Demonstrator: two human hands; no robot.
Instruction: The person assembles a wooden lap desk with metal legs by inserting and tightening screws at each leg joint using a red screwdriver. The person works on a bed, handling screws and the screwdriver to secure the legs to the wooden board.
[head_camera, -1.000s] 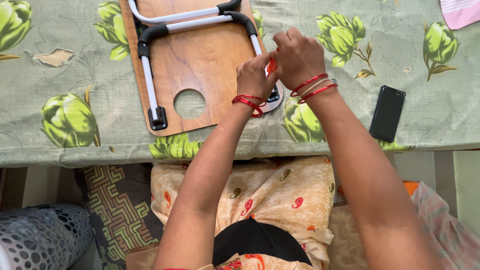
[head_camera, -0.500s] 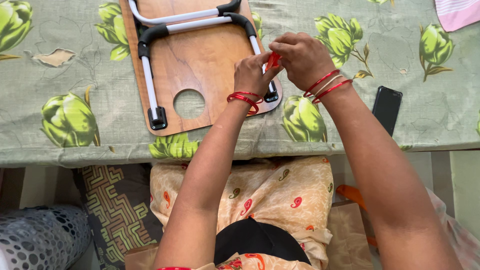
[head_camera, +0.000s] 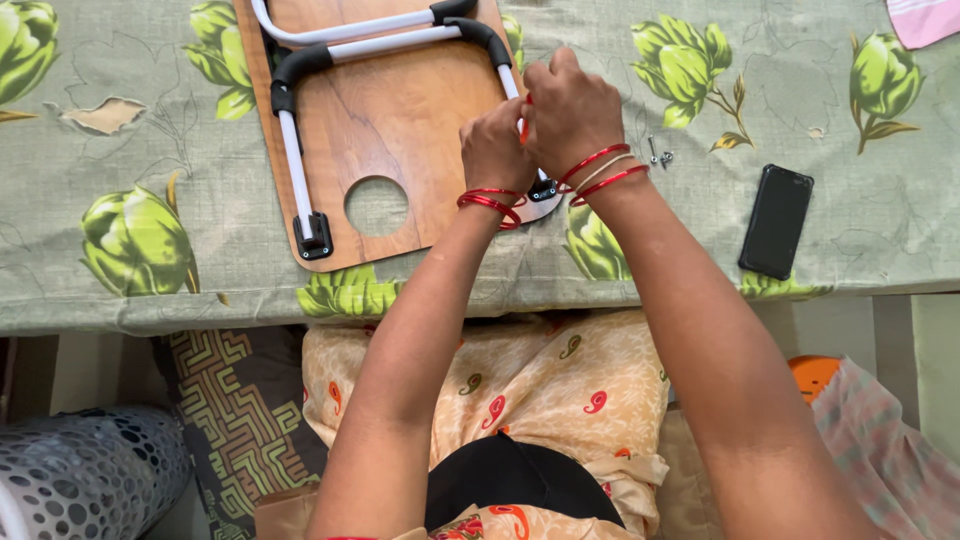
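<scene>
Both hands closed together over the wooden tray's (head_camera: 390, 120) near right corner: left hand (head_camera: 493, 148) and right hand (head_camera: 568, 112) pinching a small red tool (head_camera: 523, 124). Two screws (head_camera: 658, 155) just right; black phone (head_camera: 776, 221) farther right.

Black phone (head_camera: 776, 222) and two small screws (head_camera: 658, 155) on floral green tablecloth (head_camera: 150, 130); pink cloth (head_camera: 925, 18) at corner.
</scene>
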